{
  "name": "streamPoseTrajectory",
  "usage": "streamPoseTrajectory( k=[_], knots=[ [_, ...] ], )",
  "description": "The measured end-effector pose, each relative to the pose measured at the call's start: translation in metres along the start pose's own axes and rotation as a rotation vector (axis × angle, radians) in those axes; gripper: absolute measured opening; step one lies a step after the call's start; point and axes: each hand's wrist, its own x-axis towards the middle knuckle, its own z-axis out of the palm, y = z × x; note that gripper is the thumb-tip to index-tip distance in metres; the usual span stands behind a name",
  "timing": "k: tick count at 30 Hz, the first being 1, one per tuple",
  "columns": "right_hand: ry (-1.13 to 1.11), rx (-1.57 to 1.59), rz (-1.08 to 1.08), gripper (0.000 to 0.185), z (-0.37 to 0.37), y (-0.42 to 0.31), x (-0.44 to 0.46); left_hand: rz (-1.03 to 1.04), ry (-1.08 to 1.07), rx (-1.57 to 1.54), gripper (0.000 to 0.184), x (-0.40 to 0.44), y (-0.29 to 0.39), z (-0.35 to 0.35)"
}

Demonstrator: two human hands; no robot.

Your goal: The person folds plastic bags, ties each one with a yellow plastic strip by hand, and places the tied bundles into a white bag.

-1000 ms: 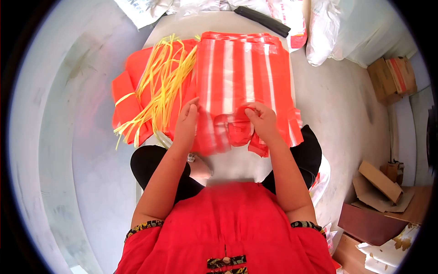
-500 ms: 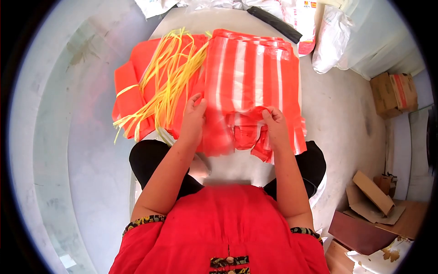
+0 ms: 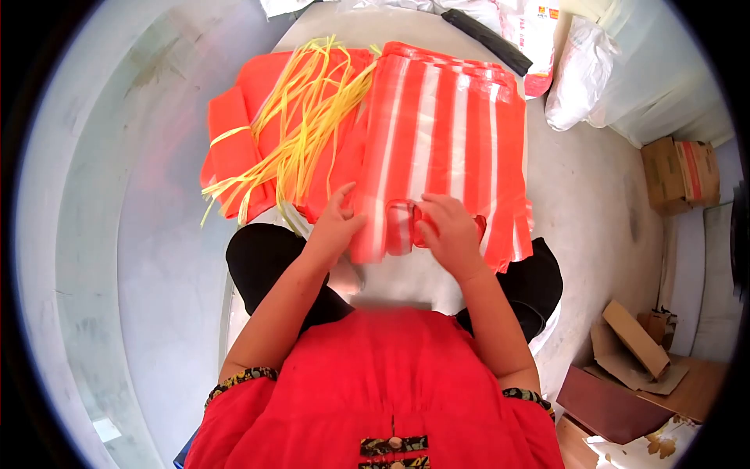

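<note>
A stack of red-and-white striped plastic bags [image 3: 437, 125] lies on a pale surface in front of me, with cut-out handles at the near end. My left hand [image 3: 337, 224] is at the stack's near left edge, its fingers apart and nothing visible between them. Over the handle cut-out, my right hand [image 3: 447, 232] rests with curved, parted fingers against the top bag. Part of the handle area is hidden beneath it. Left of the stack are folded plain red bags [image 3: 234, 148], with loose yellow ties [image 3: 301, 141] strewn across them.
A black roll [image 3: 486, 41] lies at the far right of the surface, beside white plastic sacks [image 3: 582, 74]. Cardboard boxes [image 3: 680, 176] stand on the floor to the right, and an opened carton [image 3: 637, 352] sits nearer to me.
My right hand has let go of the crumpled bag edge it was lifting and moved left over the cut-out. The near edge now lies flatter. The view has shifted slightly.
</note>
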Motion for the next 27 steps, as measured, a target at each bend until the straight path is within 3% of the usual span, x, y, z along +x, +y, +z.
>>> streamPoseTrajectory(
  k=[2, 8, 13, 16, 19, 23, 27],
  knots=[
    [-0.07, -0.069, -0.127, 0.04, 0.013, -0.013, -0.002, -0.023, -0.013, -0.054, 0.072, -0.003, 0.004, 0.003],
    [-0.043, -0.164, -0.476, 0.033, 0.051, -0.045, -0.018, -0.048, -0.063, -0.035, 0.071, -0.007, 0.012, -0.003],
    [-0.041, -0.179, -0.44, 0.026, 0.056, -0.056, -0.007, -0.016, -0.113, 0.03, 0.068, -0.008, 0.013, -0.005],
    [-0.054, -0.144, -0.432, 0.025, 0.046, -0.062, 0.006, 0.033, -0.109, 0.116, 0.053, -0.004, 0.01, -0.011],
    [-0.031, -0.086, -0.357, 0.027, 0.036, -0.062, 0.014, 0.188, -0.017, 0.456, 0.036, 0.008, 0.017, -0.01],
    [0.095, -0.017, -0.216, 0.034, 0.022, -0.047, 0.018, 0.473, 0.082, 0.839, 0.034, 0.025, 0.028, -0.003],
    [0.173, 0.142, 0.188, 0.034, 0.005, -0.019, 0.015, 0.591, 0.045, 1.061, 0.025, 0.031, 0.061, 0.012]
  ],
)
